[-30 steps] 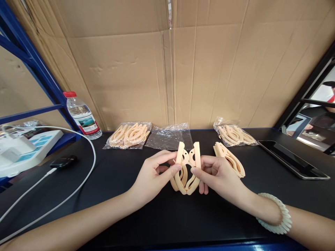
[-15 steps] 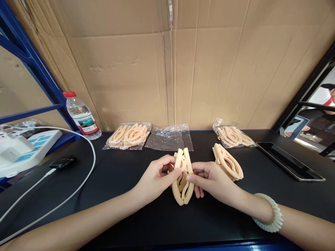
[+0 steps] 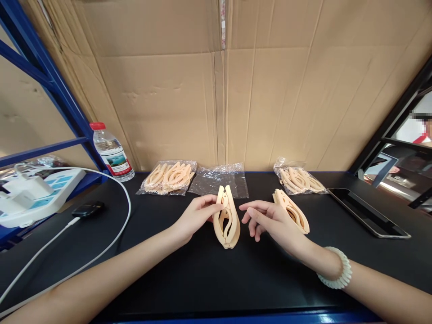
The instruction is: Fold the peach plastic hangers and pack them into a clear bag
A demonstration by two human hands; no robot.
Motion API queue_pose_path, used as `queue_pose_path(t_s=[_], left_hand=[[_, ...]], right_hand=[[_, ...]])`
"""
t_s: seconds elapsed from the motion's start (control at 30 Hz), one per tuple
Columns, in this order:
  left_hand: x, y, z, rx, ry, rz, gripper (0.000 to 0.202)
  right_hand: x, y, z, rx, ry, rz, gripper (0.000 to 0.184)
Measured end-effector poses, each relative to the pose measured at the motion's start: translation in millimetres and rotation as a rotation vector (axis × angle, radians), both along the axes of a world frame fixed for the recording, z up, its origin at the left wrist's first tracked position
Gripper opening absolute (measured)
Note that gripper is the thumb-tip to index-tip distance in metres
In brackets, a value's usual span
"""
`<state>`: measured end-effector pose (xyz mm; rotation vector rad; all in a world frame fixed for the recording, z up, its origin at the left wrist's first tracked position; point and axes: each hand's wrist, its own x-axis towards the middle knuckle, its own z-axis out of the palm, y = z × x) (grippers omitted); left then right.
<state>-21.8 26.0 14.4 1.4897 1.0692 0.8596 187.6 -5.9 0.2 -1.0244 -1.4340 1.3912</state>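
In the middle of the black tabletop, a beige folding hanger [image 3: 227, 222] stands on end, folded, its two arms meeting at the bottom and parting at the top. My left hand [image 3: 199, 216] pinches its left side between thumb and fingers. Just to its right is my right hand [image 3: 270, 220], apart from the hanger, with fingers loosely spread and nothing in them. Behind that hand lies a stack of similar folded beige hangers [image 3: 297, 213], partly covered by it.
Clear bags of beige hangers lie at the back left [image 3: 172, 177] and back right [image 3: 299, 180], with a flat clear bag [image 3: 219, 180] between. A water bottle [image 3: 113, 153], white cable [image 3: 126, 216] and power strip [image 3: 60, 189] are left; a tablet [image 3: 367, 213] lies right. Cardboard [image 3: 168, 99] stands behind.
My right hand has let go of the hanger and moved slightly right, its fingers opening. The hanger, still in my left hand, appears a little higher and turned.
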Motion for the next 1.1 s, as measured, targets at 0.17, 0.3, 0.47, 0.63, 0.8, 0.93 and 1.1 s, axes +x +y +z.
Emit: queue_pose_path(t_s=[0.17,0.3,0.47,0.63,0.8,0.93,1.1], left_hand=[[3.1,9.3,-11.0,0.103,0.148,-0.007,0.027],[0.6,13.0,-14.6,0.217,0.215,-0.003,0.027],[-1.5,11.7,-20.5,0.301,0.301,0.034,0.035],[-7.1,10.3,-19.9,0.306,0.336,0.012,0.034],[-19.5,11.1,-10.6,0.106,0.304,-0.138,0.033],[-24.4,12.8,-8.7,-0.001,0.261,-0.26,0.027],[-21.1,11.1,-11.0,-0.003,0.223,-0.288,0.026]], right_hand=[[-5.0,0.6,-13.0,-0.049,-0.061,-0.019,0.033],[-6.7,1.6,-17.5,-0.059,-0.083,-0.01,0.031],[-6.5,2.3,-17.2,-0.066,-0.078,-0.001,0.033],[-4.5,2.8,-17.3,-0.065,-0.052,0.019,0.033],[-1.7,1.8,-17.6,-0.091,-0.052,0.012,0.036],[-0.7,1.2,-16.6,-0.087,-0.045,0.011,0.037],[-0.6,2.0,-13.7,-0.093,-0.039,-0.008,0.036]])
